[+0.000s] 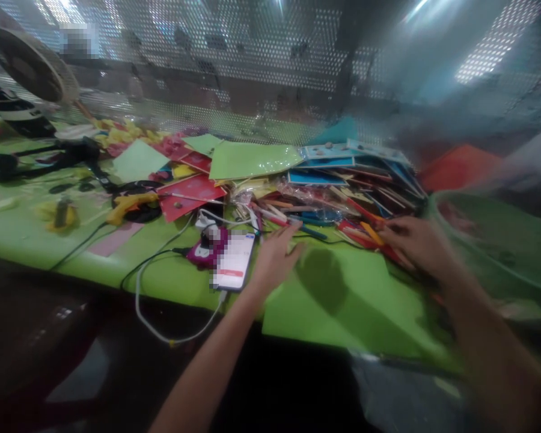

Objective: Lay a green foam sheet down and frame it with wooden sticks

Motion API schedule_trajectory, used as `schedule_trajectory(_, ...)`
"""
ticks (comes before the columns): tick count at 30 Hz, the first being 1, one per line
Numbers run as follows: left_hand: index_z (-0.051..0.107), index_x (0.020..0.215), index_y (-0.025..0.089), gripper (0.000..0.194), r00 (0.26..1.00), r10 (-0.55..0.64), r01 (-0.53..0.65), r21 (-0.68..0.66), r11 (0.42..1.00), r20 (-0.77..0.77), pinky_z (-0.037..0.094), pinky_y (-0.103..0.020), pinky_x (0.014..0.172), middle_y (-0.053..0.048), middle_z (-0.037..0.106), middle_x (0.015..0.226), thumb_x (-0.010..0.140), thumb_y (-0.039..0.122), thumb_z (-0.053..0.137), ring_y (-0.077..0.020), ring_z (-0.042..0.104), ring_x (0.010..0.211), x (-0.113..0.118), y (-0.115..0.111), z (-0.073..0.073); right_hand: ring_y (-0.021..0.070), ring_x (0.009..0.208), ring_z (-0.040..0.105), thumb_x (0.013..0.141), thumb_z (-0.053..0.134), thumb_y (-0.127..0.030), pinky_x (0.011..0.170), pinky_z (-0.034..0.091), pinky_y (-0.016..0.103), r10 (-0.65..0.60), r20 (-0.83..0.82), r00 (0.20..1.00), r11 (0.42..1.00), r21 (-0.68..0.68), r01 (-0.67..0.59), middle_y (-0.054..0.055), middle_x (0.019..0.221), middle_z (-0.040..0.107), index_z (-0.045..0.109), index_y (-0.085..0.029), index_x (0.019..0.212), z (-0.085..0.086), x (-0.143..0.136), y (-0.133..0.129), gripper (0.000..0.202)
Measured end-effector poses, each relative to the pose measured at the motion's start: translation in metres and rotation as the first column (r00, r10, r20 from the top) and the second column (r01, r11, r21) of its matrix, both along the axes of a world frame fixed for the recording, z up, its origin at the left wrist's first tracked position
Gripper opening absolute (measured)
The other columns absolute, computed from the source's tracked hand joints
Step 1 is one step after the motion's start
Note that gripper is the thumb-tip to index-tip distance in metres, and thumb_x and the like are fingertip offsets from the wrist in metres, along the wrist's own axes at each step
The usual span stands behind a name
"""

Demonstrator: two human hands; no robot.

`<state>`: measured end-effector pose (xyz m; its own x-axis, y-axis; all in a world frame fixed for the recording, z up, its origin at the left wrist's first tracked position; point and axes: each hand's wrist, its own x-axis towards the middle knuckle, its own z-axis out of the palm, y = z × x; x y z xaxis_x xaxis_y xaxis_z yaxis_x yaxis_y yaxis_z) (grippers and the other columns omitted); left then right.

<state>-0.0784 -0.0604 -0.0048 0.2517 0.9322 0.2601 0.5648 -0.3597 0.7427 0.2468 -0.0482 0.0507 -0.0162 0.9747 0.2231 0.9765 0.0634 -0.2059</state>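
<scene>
My left hand (275, 255) reaches over the front of the table with its fingers stretched out and apart. Its fingertips are by several pens (313, 230), and a phone (235, 260) with a lit screen lies just left of it. My right hand (417, 243) is somewhat blurred, its fingers bent together at the right end of a pile of paper and card pieces (379, 186). An orange strip (372, 233) is at its fingertips; what the fingers hold is hidden. Between the hands, a green sheet (342, 307) lies at the table edge, crossed by a shadow.
A magenta power socket (202, 251) with white and black cords sits beside the phone. Further left are a yellow glue gun (130, 207), a black stand (67, 156) and a fan (31, 63). A green basket (491, 240) stands at the right.
</scene>
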Motion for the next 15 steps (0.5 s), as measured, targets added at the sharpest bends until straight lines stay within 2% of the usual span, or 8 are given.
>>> schedule_trajectory(3,0.038,0.16,0.026,0.057,0.987,0.055,-0.067,0.075,0.995,0.149,0.044,-0.049,0.119,-0.011,0.051,0.161,0.106,0.038,0.05,-0.0262,0.048,0.149,0.01,-0.004,0.015,0.0291,0.085,0.074,0.088,0.065,-0.057,0.076,0.055,0.039,0.076,-0.303,0.95,0.987,-0.111,-0.114,0.007,0.095,0.081,0.082,-0.025,0.096,-0.003,-0.006,-0.031,0.037)
schedule_trajectory(5,0.036,0.161,0.027,0.062,0.992,0.094,-0.111,0.221,0.969,0.089,0.032,-0.05,0.126,-0.009,0.038,0.17,0.104,0.04,0.055,-0.027,0.033,0.158,0.017,-0.007,0.024,0.0298,0.086,0.075,0.083,0.07,-0.062,0.08,0.057,0.04,0.118,-0.428,0.896,0.963,-0.172,-0.209,0.007,0.095,0.082,0.084,-0.025,0.095,-0.003,-0.015,-0.045,0.041)
schedule_trajectory(6,0.04,0.16,0.028,0.061,0.996,0.084,-0.09,0.294,0.952,0.03,0.026,-0.051,0.129,-0.008,0.036,0.171,0.102,0.041,0.057,-0.0273,0.03,0.159,0.02,-0.008,0.028,0.0299,0.087,0.075,0.081,0.072,-0.065,0.081,0.058,0.04,0.14,-0.462,0.876,0.95,-0.187,-0.251,0.007,0.095,0.082,0.084,-0.025,0.094,-0.002,-0.02,-0.05,0.044)
schedule_trajectory(8,0.055,0.148,0.029,0.047,0.995,0.002,0.031,0.344,0.939,-0.097,0.022,-0.051,0.129,-0.007,0.053,0.16,0.103,0.042,0.056,-0.0281,0.042,0.151,0.023,-0.011,0.032,0.0293,0.085,0.075,0.078,0.075,-0.067,0.08,0.058,0.039,0.148,-0.527,0.837,0.942,-0.182,-0.281,0.008,0.093,0.082,0.084,-0.023,0.091,0.001,-0.027,-0.057,0.046)
schedule_trajectory(10,0.073,0.121,0.025,0.031,0.974,-0.127,0.168,0.226,0.959,-0.188,0.036,-0.048,0.119,-0.006,0.076,0.126,0.105,0.041,0.052,-0.0261,0.066,0.121,0.022,-0.012,0.029,0.0254,0.079,0.072,0.074,0.083,-0.063,0.073,0.056,0.035,0.08,-0.643,0.762,0.968,-0.131,-0.213,0.007,0.086,0.08,0.084,-0.022,0.087,0.003,-0.03,-0.059,0.043)
schedule_trajectory(11,0.076,0.106,0.023,0.031,0.964,-0.18,0.208,0.135,0.969,-0.197,0.044,-0.043,0.109,-0.005,0.079,0.107,0.105,0.041,0.05,-0.0237,0.07,0.103,0.02,-0.012,0.025,0.0222,0.073,0.069,0.07,0.087,-0.06,0.068,0.054,0.032,0.035,-0.724,0.689,0.985,-0.093,-0.147,0.005,0.081,0.078,0.083,-0.022,0.085,0.003,-0.03,-0.058,0.041)
schedule_trajectory(13,0.073,0.088,0.019,0.036,0.961,-0.238,0.239,-0.013,0.971,-0.138,0.049,-0.034,0.087,-0.004,0.077,0.087,0.105,0.038,0.048,-0.0202,0.069,0.083,0.018,-0.013,0.015,0.0158,0.062,0.062,0.065,0.091,-0.058,0.058,0.049,0.027,-0.009,-0.865,0.502,0.999,-0.025,-0.026,0.002,0.071,0.073,0.079,-0.023,0.081,0.0,-0.032,-0.056,0.04)
schedule_trajectory(15,0.07,0.088,0.02,0.035,0.967,-0.257,0.256,-0.075,0.964,-0.004,0.046,-0.029,0.077,-0.003,0.075,0.086,0.105,0.037,0.044,-0.0182,0.067,0.08,0.017,-0.016,0.005,0.012,0.057,0.057,0.062,0.092,-0.06,0.053,0.045,0.024,0.003,-0.953,0.302,0.999,0.018,0.047,0.0,0.067,0.07,0.076,-0.024,0.078,-0.007,-0.037,-0.052,0.043)
